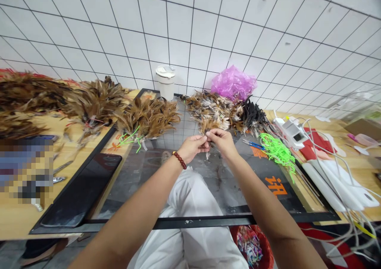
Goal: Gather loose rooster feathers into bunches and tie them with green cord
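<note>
Over the middle of the glass-topped panel, my left hand and my right hand meet, fingers closed in a pinch. Between them they grip a small bunch of brown feathers, whose quill ends poke out below. Just behind lies a loose pile of mixed brown, white and black feathers. Left of my hands rests a tied bunch of brown feathers with green string at its base. Blue-handled thread snips lie to the right, beside a tangle of bright green string.
More feather bunches cover the left side. A black phone lies at front left. A white lidded cup and a pink plastic bag stand by the tiled wall. Power strips and cables crowd the right. A red bin sits below.
</note>
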`<state>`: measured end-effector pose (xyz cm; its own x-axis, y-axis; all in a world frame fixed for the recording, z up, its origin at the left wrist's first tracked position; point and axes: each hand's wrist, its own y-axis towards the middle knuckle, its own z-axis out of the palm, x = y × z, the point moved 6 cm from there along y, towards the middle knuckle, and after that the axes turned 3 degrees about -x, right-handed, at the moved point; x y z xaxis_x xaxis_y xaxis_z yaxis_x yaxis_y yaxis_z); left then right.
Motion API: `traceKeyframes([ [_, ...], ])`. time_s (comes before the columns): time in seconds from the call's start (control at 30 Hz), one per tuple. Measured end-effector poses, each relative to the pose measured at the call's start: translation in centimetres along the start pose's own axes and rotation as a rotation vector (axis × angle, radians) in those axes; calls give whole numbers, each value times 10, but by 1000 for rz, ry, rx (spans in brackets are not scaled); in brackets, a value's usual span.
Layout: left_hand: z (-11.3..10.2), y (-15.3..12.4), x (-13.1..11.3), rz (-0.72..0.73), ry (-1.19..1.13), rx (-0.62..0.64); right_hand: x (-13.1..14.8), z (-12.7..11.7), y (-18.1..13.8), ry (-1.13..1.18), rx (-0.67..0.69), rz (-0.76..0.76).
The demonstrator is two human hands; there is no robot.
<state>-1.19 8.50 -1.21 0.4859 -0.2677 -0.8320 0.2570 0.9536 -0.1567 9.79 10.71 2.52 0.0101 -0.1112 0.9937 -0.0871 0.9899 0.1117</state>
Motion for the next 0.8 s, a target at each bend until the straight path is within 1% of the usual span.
traceKeyframes([
  [0.1, 0, 0, 0, -15, 5, 1, -2, -3, 2, -8, -8, -22],
  [0.2, 0, 0, -2, -18, -57, -10, 2, -17, 4, -79, -56, -65],
  [0.23, -2, 0, -3, -17, -87, -29, 3, -23, 4, -127, -48, -73],
  [0.27, -3, 0, -4, -15, -118, -55, 6, -27, 3, -193, -14, -79],
  [0.33, -7, 1, -6, -11, -183, -109, 12, -32, 0, -372, 107, -124],
  [0.43, -10, 1, -7, -1, -253, -146, 21, -25, -13, -644, 330, -256],
  [0.47, -10, 1, -8, 2, -265, -150, 21, -21, -17, -718, 375, -266],
  [0.5, -10, 1, -8, 6, -273, -152, 20, -17, -20, -792, 391, -247],
  [0.53, -10, 1, -8, 9, -277, -154, 17, -13, -23, -871, 378, -204],
  [0.63, -11, 1, -7, 9, -281, -156, 10, -5, -28, -1124, 278, -77],
  [0.7, -10, 2, -6, 1, -282, -148, 6, 2, -32, -1222, 283, -69],
  [0.8, -10, 2, -7, -11, -280, -136, 3, 3, -34, -1275, 336, -92],
])
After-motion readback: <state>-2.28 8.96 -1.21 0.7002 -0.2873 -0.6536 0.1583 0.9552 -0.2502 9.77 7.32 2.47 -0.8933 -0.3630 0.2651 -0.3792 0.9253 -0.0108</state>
